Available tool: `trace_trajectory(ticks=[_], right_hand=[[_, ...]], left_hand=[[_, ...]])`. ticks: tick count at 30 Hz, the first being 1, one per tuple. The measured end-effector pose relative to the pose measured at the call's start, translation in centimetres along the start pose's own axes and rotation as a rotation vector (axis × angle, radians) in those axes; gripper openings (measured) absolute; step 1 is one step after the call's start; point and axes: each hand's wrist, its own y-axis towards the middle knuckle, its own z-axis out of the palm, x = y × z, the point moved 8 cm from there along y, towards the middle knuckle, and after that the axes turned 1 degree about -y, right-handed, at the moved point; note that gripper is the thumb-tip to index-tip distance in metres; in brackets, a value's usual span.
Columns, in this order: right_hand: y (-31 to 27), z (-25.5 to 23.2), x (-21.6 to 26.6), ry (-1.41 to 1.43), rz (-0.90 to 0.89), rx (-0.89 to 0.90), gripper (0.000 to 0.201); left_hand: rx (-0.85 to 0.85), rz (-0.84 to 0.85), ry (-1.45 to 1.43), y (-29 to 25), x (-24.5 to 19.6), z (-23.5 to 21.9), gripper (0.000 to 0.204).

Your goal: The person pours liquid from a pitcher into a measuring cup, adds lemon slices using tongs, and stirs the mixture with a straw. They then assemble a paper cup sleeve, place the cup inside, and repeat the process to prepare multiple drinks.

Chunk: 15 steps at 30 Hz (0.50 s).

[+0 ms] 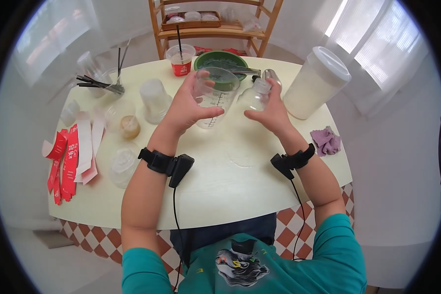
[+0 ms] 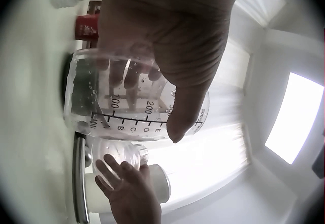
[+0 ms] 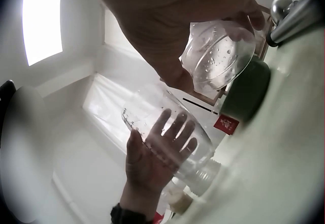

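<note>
My left hand (image 1: 181,109) grips a clear measuring cup (image 2: 122,102) with black graduation marks, the thumb on the near side and the fingers behind it. The cup is upright, close over the middle of the table (image 1: 220,171). To its right, my right hand (image 1: 275,115) holds a clear, rounded plastic container (image 3: 219,56) with a short neck, between thumb and fingers. Water droplets cling to the container and to the cup. Behind both hands is a green bowl (image 1: 206,62) with a metal-handled tool (image 1: 240,71) lying across it.
A tall lidded white canister (image 1: 313,83) stands right, near a purple cloth (image 1: 326,141). At left are stacked clear cups (image 1: 154,100), black straws (image 1: 100,84), a small tan-filled cup (image 1: 130,127) and red-and-white paper strips (image 1: 71,157). A red-sleeved drink cup (image 1: 181,66) stands at the back.
</note>
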Motion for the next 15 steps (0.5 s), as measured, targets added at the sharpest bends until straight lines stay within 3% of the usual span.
trace_trajectory(ticks=[2, 7, 13, 15], right_hand=[[-0.6, 1.4, 0.1, -0.393, -0.067, 0.067, 0.103], [0.2, 2.7, -1.0, -0.533, -0.171, 0.05, 0.1], [1.5, 2.7, -2.2, -0.638, -0.037, 0.068, 0.1], [1.4, 2.6, -1.9, -0.847, 0.004, 0.042, 0.098]], left_hand=[[0.009, -0.001, -0.009, 0.1, -0.1, 0.1, 0.099], [0.004, 0.033, -0.046, -0.1, -1.2, 0.2, 0.1], [0.002, 0.064, -0.051, -0.1, -2.3, 0.3, 0.099], [0.005, 0.073, -0.055, -0.1, -2.5, 0.4, 0.096]])
